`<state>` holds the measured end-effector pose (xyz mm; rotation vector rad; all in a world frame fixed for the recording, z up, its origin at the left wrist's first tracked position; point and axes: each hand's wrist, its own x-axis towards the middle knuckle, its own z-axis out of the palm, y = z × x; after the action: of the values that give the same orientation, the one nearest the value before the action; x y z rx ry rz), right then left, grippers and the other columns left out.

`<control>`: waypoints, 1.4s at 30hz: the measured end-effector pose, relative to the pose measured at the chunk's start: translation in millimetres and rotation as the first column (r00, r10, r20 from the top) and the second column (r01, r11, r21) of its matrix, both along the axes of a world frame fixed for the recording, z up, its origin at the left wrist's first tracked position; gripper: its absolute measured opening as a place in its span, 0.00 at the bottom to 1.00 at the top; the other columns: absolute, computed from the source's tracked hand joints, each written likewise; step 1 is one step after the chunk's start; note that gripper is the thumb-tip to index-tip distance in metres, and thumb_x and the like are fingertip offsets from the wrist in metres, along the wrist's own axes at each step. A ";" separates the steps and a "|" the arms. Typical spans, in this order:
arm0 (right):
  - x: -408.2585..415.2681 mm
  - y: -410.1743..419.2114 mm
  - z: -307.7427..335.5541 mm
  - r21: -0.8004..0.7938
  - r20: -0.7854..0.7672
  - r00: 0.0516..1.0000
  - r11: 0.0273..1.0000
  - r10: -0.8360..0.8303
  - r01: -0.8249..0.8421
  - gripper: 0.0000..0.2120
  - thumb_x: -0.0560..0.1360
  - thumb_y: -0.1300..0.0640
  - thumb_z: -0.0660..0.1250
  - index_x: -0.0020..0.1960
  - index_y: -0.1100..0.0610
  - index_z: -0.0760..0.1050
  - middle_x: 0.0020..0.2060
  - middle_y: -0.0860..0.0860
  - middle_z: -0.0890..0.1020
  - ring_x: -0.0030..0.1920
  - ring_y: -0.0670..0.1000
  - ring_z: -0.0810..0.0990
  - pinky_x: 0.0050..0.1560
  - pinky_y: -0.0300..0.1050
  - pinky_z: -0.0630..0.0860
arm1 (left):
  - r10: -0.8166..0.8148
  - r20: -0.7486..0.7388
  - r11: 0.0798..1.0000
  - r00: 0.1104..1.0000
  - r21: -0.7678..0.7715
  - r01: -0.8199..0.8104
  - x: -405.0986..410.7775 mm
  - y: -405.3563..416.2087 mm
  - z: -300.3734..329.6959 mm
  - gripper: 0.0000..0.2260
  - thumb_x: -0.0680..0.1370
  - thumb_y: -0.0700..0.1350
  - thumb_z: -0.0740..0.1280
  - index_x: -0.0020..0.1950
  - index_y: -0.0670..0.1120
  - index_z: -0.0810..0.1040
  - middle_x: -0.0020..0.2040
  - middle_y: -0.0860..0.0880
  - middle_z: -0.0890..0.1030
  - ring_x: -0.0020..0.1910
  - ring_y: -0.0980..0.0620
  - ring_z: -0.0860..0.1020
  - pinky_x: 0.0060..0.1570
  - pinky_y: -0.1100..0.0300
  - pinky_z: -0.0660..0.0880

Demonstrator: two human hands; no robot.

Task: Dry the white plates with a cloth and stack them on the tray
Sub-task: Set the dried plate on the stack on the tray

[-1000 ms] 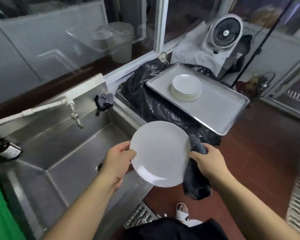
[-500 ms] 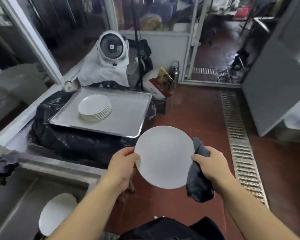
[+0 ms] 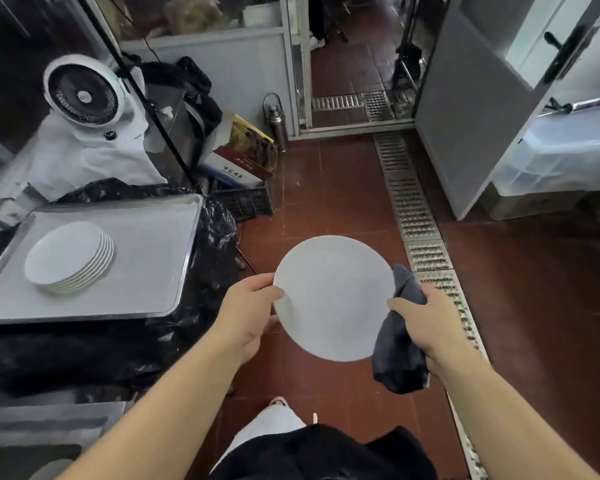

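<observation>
I hold a round white plate (image 3: 333,296) in front of me above the red tiled floor. My left hand (image 3: 246,313) grips its left rim, thumb on top. At the plate's right rim my right hand (image 3: 430,327) grips a dark cloth (image 3: 399,351), which hangs down below the hand and touches the rim. To the left, a metal tray (image 3: 146,271) lies on black plastic sheeting and carries a stack of several white plates (image 3: 70,258). The plate in my hands is to the right of the tray and apart from it.
A white fan (image 3: 84,95) stands behind the tray. Boxes and a dark crate (image 3: 243,188) sit against the back wall. A metal floor drain grate (image 3: 416,220) runs along the floor on the right, beside a grey door (image 3: 465,116). The sink edge (image 3: 49,427) is at lower left.
My view has swung right, away from the sink; the tray now sits at the left. Both hands keep the same hold on the plate and cloth.
</observation>
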<state>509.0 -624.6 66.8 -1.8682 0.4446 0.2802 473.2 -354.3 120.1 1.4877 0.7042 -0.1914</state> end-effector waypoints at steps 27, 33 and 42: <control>334.9 179.3 33.1 -0.366 -0.048 0.955 0.885 0.291 -0.288 0.05 0.76 0.53 0.75 0.45 0.50 0.80 0.41 0.50 0.86 0.44 0.57 0.84 0.49 0.60 0.83 | 0.153 -0.026 0.977 0.988 -0.143 -0.155 286.8 176.3 -21.7 0.17 0.79 0.32 0.64 0.55 0.49 0.88 0.50 0.46 0.89 0.53 0.40 0.87 0.45 0.49 0.84; 425.8 248.4 24.1 -0.395 -0.071 0.840 0.758 0.538 -0.519 0.04 0.77 0.52 0.74 0.45 0.49 0.80 0.39 0.49 0.85 0.41 0.55 0.84 0.44 0.54 0.82 | 0.401 -0.076 0.905 0.913 -0.123 -0.408 313.6 213.6 -26.6 0.16 0.79 0.31 0.64 0.51 0.48 0.88 0.50 0.43 0.89 0.57 0.34 0.85 0.60 0.36 0.80; 496.1 385.6 15.7 -0.363 -0.128 0.450 0.380 0.884 -0.851 0.05 0.76 0.53 0.72 0.46 0.53 0.78 0.40 0.51 0.85 0.42 0.57 0.84 0.47 0.58 0.82 | 0.755 -0.123 0.642 0.644 -0.057 -0.764 294.5 256.0 -25.5 0.19 0.75 0.29 0.62 0.55 0.45 0.88 0.52 0.42 0.89 0.48 0.46 0.84 0.52 0.48 0.83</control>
<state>1005.0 -239.1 82.5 -2.3564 -0.7040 0.8746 767.7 -98.3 94.6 0.9669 1.3226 0.3639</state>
